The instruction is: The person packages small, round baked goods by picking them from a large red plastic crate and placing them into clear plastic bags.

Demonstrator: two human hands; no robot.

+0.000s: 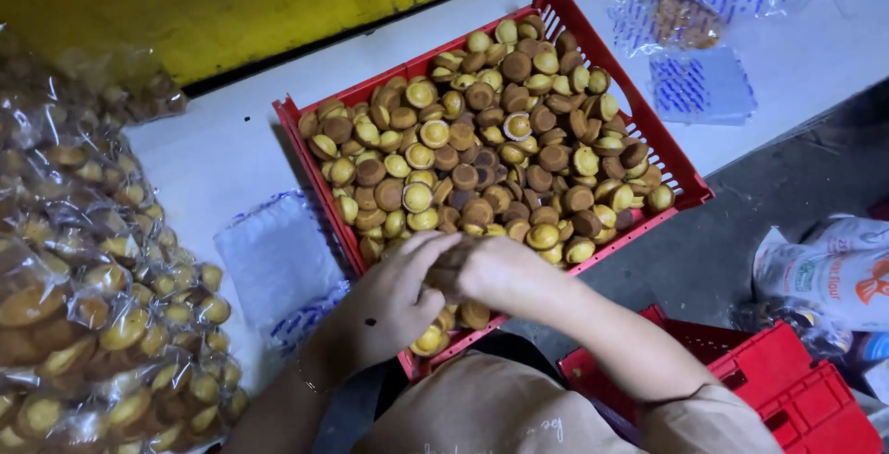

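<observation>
Gathering cakes [482, 148] (perhaps hundreds) from one crate [681, 171], two hands [444, 283].

Light is dim and warm overall. The white table top [213, 153] beyond the left hand [394, 298] is the brightest area, without hard glare. The red crate [667, 153] casts a soft shadow to its left. Small glints on the packed bags [93, 306] left of the hands. Floor to the right of the right hand [495, 273] is dark. Focus soft; hands slightly blurred; bags at the left edge are smeared.
</observation>
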